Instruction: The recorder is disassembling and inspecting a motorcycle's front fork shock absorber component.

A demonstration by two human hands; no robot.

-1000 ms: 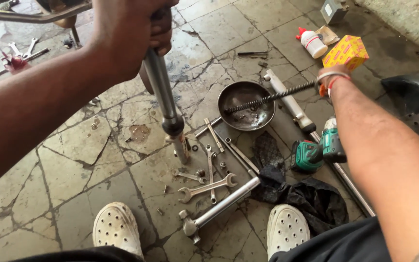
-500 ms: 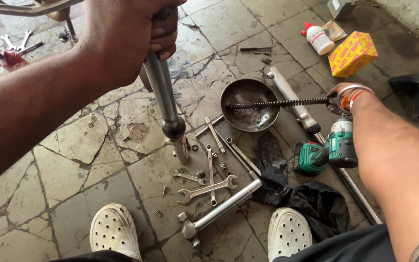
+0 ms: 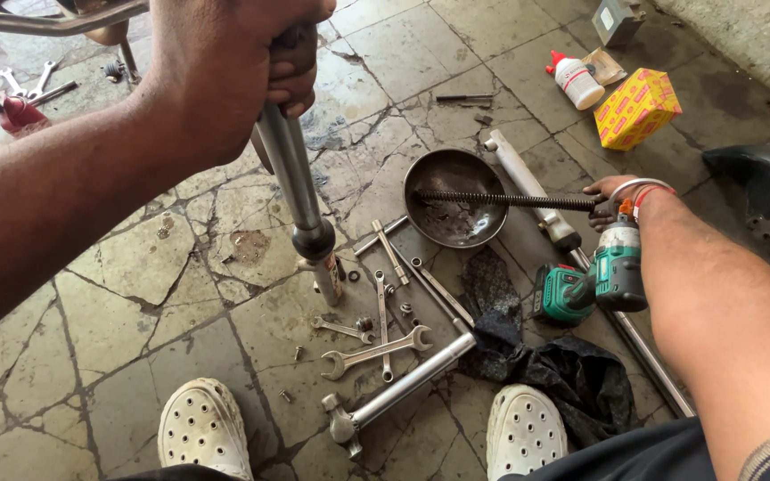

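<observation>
The left hand (image 3: 225, 67) is clenched tight around the upper end of a steel fork tube (image 3: 300, 191), held nearly upright with its long axis tipping slightly to the right as it runs down; the lower end stands on the stone floor (image 3: 118, 267), just beside a scatter of spanners (image 3: 372, 343). The right hand (image 3: 612, 198) is well apart on the other side, low near the floor, its fingers closed on one end of a long coil spring (image 3: 505, 199). The spring lies almost level, stretching leftward from that hand so that its free end hangs over a dark metal bowl (image 3: 456, 198). What the bowl holds is hard to tell beyond a grimy, oily sheen at its bottom.

The spring's free end points towards the upright tube, and the right hand alone carries it. Just below the right wrist lies a green cordless drill (image 3: 585, 283) on a black rag (image 3: 550, 365). A second fork leg (image 3: 528, 191) lies beneath the spring, and a hammer (image 3: 398, 390) lies between two white perforated clogs (image 3: 205, 428). A yellow box (image 3: 636, 109) and a white bottle (image 3: 576, 80) sit farther off.
</observation>
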